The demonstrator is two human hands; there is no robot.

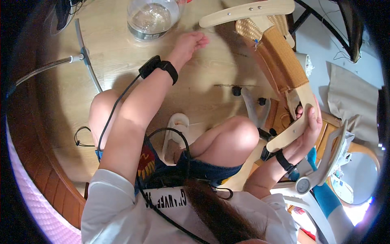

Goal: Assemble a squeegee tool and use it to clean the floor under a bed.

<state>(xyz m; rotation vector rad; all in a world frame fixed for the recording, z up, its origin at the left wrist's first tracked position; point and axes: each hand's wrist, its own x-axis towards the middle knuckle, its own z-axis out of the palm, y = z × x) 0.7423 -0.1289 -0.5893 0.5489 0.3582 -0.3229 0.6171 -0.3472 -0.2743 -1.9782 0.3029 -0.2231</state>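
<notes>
My right hand (312, 120) grips the lower part of a light wooden frame (292, 131), thumb over the face of the board and fingertips showing through at its inner edge. Mustard-coloured woven fabric (281, 55) wraps the frame's middle. At its far end lie a curved board (246, 12) with several metal fasteners and a woven straw-like panel (249, 29). My left hand (192, 44) is over the floor, just short of that curved board and apart from it. Its fingers lie close together and are blurred; nothing is visible in them.
A clear plastic container (150, 21) stands beyond my left hand. A metal tube with a T-joint (83, 56) is at left, near a brown wooden panel (45, 146). Casters (236, 91) show beneath the frame. A white chair arm (330, 155) and beige cloth (347, 91) are at right.
</notes>
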